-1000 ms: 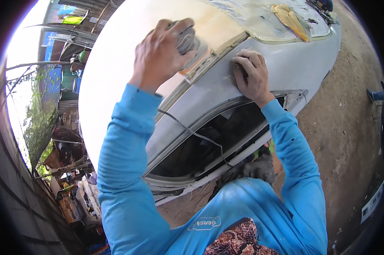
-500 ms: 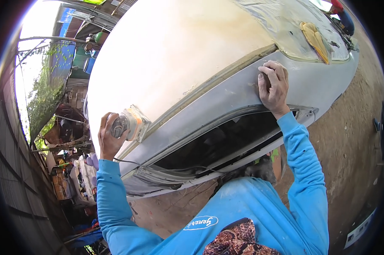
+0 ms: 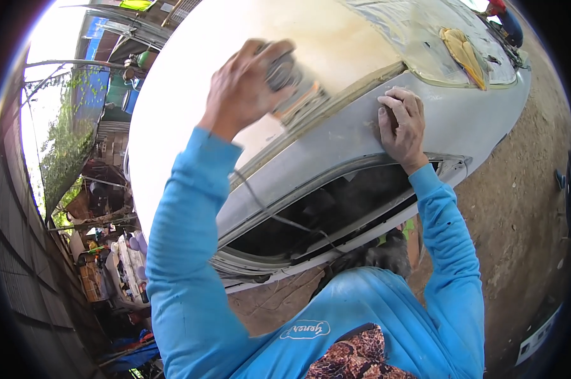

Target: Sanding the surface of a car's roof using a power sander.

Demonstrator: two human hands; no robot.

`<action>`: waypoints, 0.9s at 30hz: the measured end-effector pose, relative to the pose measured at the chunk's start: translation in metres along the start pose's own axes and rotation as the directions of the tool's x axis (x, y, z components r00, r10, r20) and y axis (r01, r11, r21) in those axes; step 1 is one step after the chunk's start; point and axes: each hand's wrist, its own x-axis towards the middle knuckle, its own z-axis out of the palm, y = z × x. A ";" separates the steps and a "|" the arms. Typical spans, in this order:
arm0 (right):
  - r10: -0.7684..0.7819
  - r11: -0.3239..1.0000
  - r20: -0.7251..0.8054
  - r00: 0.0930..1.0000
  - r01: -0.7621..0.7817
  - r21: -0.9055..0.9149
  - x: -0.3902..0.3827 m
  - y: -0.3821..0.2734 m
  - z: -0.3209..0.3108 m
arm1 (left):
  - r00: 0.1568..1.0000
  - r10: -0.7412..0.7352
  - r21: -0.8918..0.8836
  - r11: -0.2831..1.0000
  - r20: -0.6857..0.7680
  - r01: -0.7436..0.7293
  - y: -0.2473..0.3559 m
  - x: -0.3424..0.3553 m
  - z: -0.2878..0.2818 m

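My left hand [image 3: 241, 85] is wrapped round the body of an electric sander [image 3: 288, 74], slightly blurred. The sander's flat pad lies at the edge of the pale, dusty car roof [image 3: 184, 114], beside the groove along its side. From the sander a thin cord [image 3: 260, 203] trails down across the side window opening [image 3: 329, 211]. My right hand [image 3: 405, 129], dusty at the fingertips, rests on the grey roof rail [image 3: 348, 120] above that opening. Its fingers are curled round a dark patch, and I cannot make out what it is.
Plastic sheeting [image 3: 418, 25] covers the windshield, with a yellowish cloth-like bundle [image 3: 465, 57] on it. Another person [image 3: 509, 25] is at the car's far right end. Cluttered shelving [image 3: 124, 265] and a corrugated wall [image 3: 20, 252] stand left; dirt floor [image 3: 519, 183] lies right.
My left hand has carried the sander right and farther away along the roof edge, drawing the cord with it. My right hand stays at the same spot on the rail.
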 end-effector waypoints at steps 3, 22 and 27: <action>-0.002 1.000 0.021 1.000 0.001 0.006 0.002 -0.001 -0.002 | 0.998 0.056 -0.003 0.998 -0.040 -0.056 0.006 0.049 0.018; -0.245 0.968 0.665 0.705 0.211 0.134 -0.014 -0.235 0.106 | 0.822 -0.568 0.134 0.812 -0.042 0.568 -0.143 -0.117 -0.031; -0.232 0.969 0.628 0.743 0.233 0.082 -0.012 -0.200 0.105 | 0.772 -0.635 0.165 0.758 -0.033 0.631 -0.170 -0.165 -0.047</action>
